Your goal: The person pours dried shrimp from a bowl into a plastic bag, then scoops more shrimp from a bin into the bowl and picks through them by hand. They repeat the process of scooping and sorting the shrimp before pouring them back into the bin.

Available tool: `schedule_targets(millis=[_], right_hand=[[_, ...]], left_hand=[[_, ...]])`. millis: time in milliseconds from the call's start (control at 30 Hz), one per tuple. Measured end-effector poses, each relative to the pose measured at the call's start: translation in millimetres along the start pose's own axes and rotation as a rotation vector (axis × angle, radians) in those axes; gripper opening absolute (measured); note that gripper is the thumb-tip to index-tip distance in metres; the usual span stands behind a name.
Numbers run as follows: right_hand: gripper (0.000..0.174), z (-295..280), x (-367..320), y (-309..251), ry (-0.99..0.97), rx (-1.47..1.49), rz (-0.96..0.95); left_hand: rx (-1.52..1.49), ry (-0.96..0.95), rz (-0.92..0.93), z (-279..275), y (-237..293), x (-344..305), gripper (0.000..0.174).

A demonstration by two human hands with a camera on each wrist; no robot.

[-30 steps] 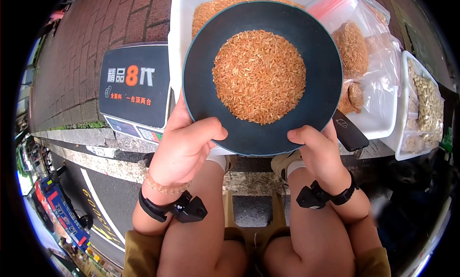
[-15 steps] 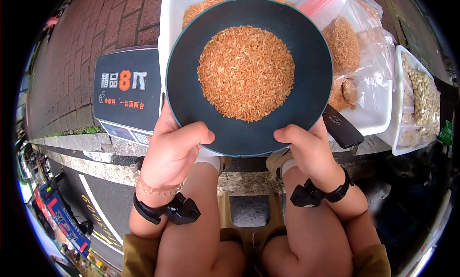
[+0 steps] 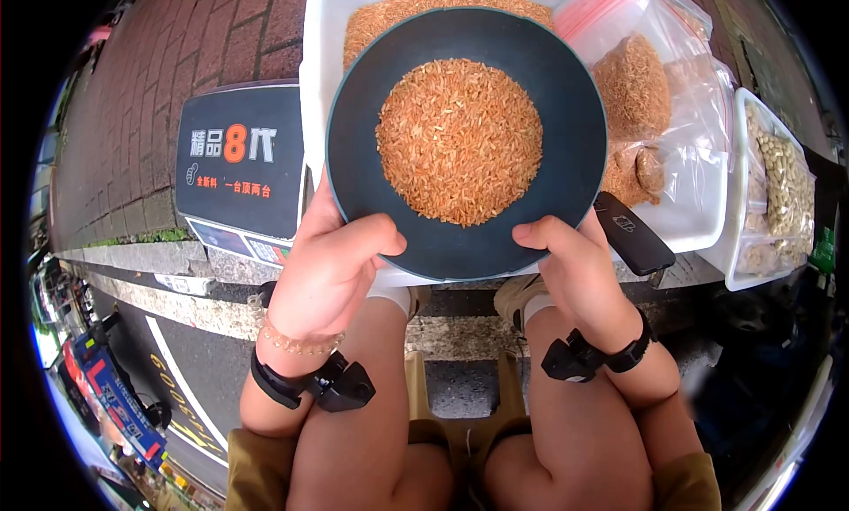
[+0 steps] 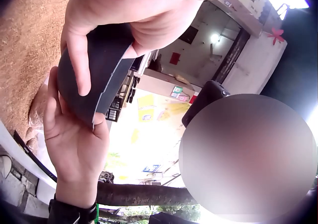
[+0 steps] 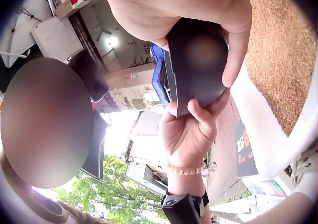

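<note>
A round dark dish, shallow like a bowl, bears a heap of reddish-brown rice-like grains in its middle. My left hand grips its near left edge, thumb on top and fingers underneath. On the near right edge my right hand holds it the same way. Both wrist views show the dish's dark underside with fingers spread against it. Beneath the dish stands a white tub, where more of the loose grain lies.
Clear bags of brown stuff lie at the tub's right side. A black handle sticks out near my right hand. To the left is a scale with a dark top. Another white tub holding bagged pale pieces stands farther right.
The dish came a little nearer to the head camera and leftward over the tub, then went back down slightly. Both hands keep the same hold. The head view has shifted a bit.
</note>
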State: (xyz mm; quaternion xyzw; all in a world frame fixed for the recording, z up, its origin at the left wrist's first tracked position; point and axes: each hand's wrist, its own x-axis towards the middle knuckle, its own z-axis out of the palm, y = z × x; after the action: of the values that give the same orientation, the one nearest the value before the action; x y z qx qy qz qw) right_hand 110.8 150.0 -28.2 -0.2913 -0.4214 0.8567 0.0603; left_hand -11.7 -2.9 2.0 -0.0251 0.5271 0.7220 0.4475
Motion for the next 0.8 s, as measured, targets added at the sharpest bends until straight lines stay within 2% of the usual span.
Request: schedule_targets(millis=[67,100,133,200,300,367,400,467,533,600,633,667,733,767,800], right_hand=[[0.051,-1,6,0,0.054,-0.056,0.143],[0.051,1,8,-1,0.049,-0.057,0.140],[0.053,4,10,-3,0.033,0.013,0.198],[0.056,4,12,-3,0.012,0.081,0.252],[0.064,-2,16,6,-0.036,0.157,0.316],[0.071,-1,8,11,0.030,-0.108,-0.056],[0.071,-1,8,12,0.026,-0.108,-0.059],[0.057,-3,9,11,0.089,-0.159,-0.245],[0.060,-8,16,7,0.044,-0.159,-0.210],[0.062,-7,18,4,0.081,-0.095,0.090],[0.062,-5,17,2,0.100,-0.087,0.164],[0.062,-6,16,5,0.098,-0.088,0.161],[0.077,-9,14,14,0.047,-0.191,-0.184],[0.077,-10,14,12,0.047,-0.190,-0.186],[0.077,-12,15,8,0.044,-0.133,-0.111]], left_hand=[[-0.037,0.014,-0.102,-4,-5,7,0.060],[-0.079,-0.035,-0.143,-6,-8,12,0.057],[-0.077,-0.034,-0.138,-6,-9,16,0.057],[-0.159,-0.061,-0.280,-2,-11,22,0.057],[-0.174,-0.037,-0.254,-5,-26,28,0.058],[-0.075,-0.010,-0.105,-4,-28,24,0.057],[-0.073,-0.010,-0.100,-4,-28,23,0.057],[-0.099,-0.045,-0.100,-2,-24,24,0.056],[-0.151,-0.083,-0.146,-3,-23,28,0.057],[-0.220,-0.076,-0.288,-5,-25,29,0.059],[-0.224,-0.105,-0.324,-5,-24,29,0.062],[-0.223,-0.106,-0.321,-5,-24,28,0.062],[-0.039,-0.064,-0.161,-5,-25,25,0.064],[-0.038,-0.064,-0.159,-2,-23,23,0.064],[-0.056,-0.028,-0.114,3,-20,22,0.053]])
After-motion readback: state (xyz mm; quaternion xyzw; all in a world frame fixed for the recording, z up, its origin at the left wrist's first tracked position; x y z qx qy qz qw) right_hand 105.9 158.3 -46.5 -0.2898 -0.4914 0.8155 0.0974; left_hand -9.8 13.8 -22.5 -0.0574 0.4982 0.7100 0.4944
